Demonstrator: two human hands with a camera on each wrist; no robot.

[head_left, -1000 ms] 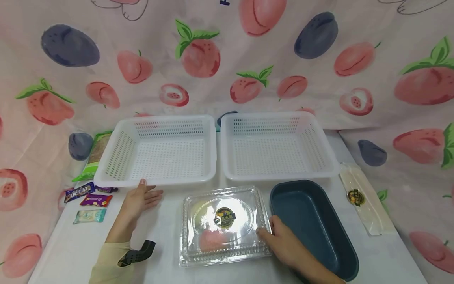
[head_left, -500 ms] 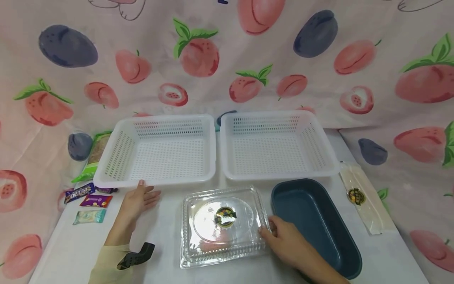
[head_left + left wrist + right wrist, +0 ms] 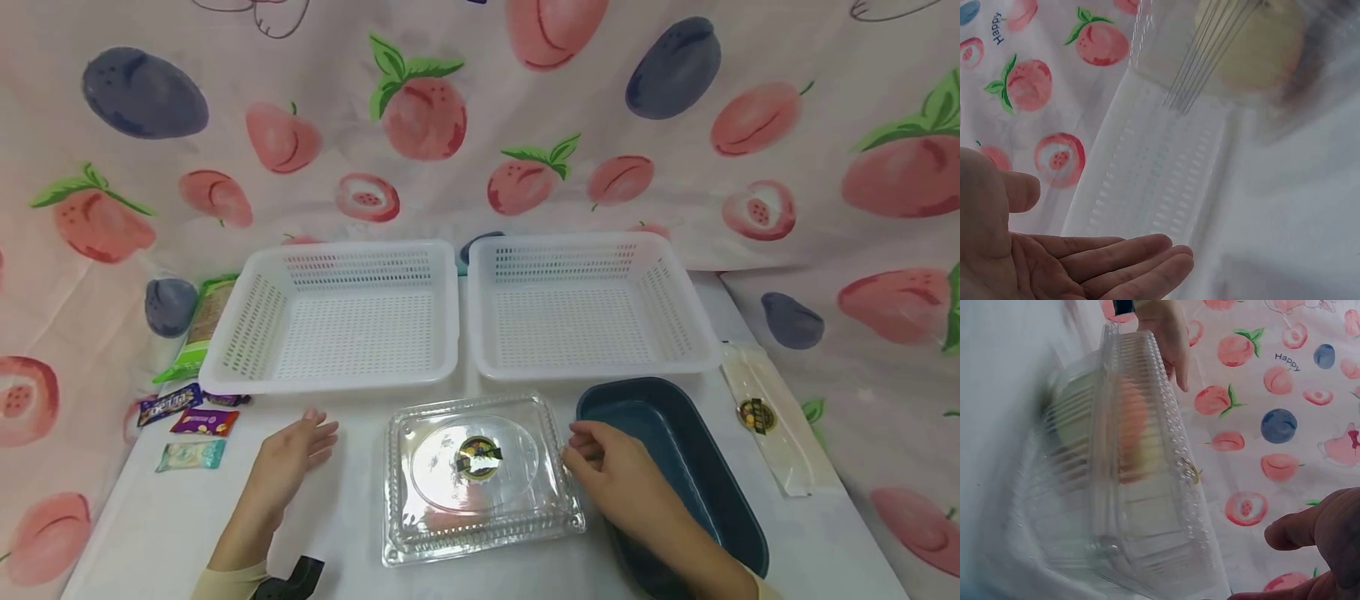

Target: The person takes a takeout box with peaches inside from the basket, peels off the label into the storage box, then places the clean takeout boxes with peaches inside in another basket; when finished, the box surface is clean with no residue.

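A clear plastic clamshell container (image 3: 480,492) with a round dark label (image 3: 478,458) lies closed on the table between my hands. Through its ridged side in the right wrist view, an orange-red round fruit (image 3: 1134,415) shows. My right hand (image 3: 626,479) hovers at the container's right edge, over the dark blue pan (image 3: 690,467), thumb and fingers parted around nothing. Left of the container, my left hand (image 3: 288,458) holds nothing. Its fingers are extended, palm toward the container, just in front of the left white basket (image 3: 352,333).
A second white basket (image 3: 562,333) stands at the back right. Far left lie a green bag (image 3: 201,329) and several small wrapped snacks, including a purple packet (image 3: 204,422). A long pale packet (image 3: 780,425) rests at the right edge. A fruit-print cloth (image 3: 480,108) hangs behind.
My right hand has let go of the container's right edge and moved slightly right and up. My left hand has drawn back from the left basket's front rim.
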